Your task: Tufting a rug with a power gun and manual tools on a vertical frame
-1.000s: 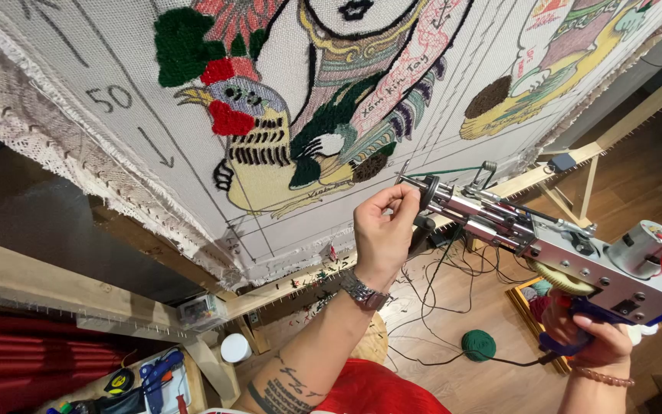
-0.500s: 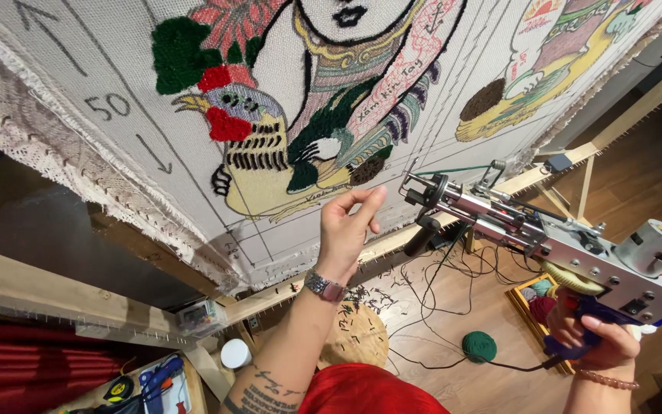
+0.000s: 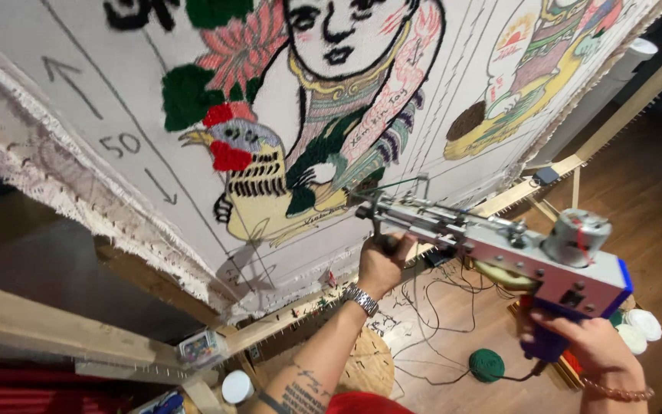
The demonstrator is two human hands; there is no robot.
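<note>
Head view: the right hand (image 3: 588, 345) is clamped on the blue rear grip of the tufting gun (image 3: 499, 241), and the left hand (image 3: 383, 261) is closed around its front handle below the needle, just short of the stretched cloth (image 3: 193, 207). Judged from here, steady two-handed pressure keeps the needle square.

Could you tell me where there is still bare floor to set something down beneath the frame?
Bare wood floor lies right of the wooden frame, beyond the tufting gun. Below the left hand it is crowded: loose yarn ends, a green yarn ball, a woven basket. White cups sit near the right hand.
</note>
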